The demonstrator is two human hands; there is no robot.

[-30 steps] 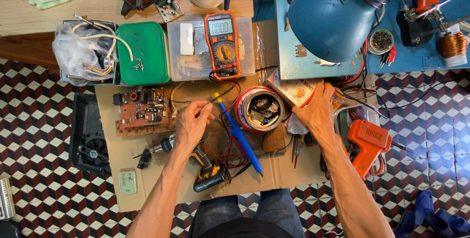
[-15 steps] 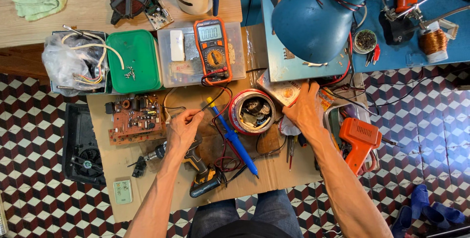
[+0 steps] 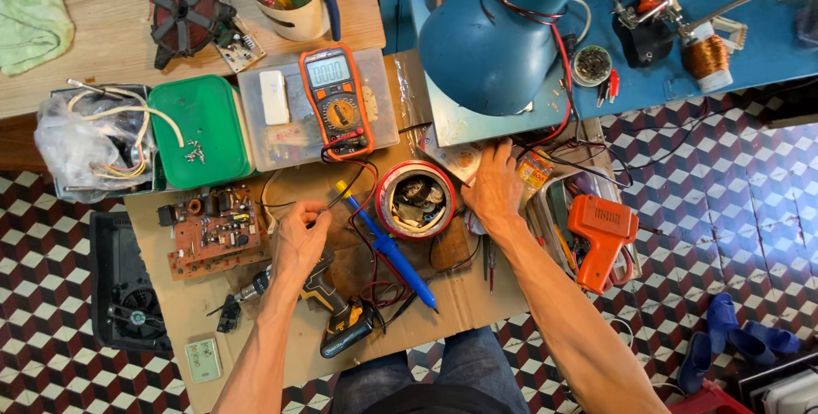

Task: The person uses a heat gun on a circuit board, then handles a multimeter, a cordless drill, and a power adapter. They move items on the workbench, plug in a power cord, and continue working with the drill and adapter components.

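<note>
1. Your left hand (image 3: 298,239) is pinched around a thin black multimeter probe (image 3: 328,203). The probe's long axis runs up and to the right from your fingers, its lead trailing on toward the orange multimeter (image 3: 337,100) above.
2. The brown circuit board (image 3: 215,231) lies just to the left of that hand — nearer to it than to your right by far.
3. Your right hand (image 3: 494,192) lies spread and flat, holding nothing, on foil-wrapped bits just right of the red-rimmed tin (image 3: 415,199).
4. Between your hands the blue-handled soldering iron (image 3: 388,248) lies on a slant, tip low and to the right, amid red and black leads.
5. A cordless drill (image 3: 336,312) sits under your left wrist; an orange soldering gun (image 3: 601,235) lies well off to the right.
</note>
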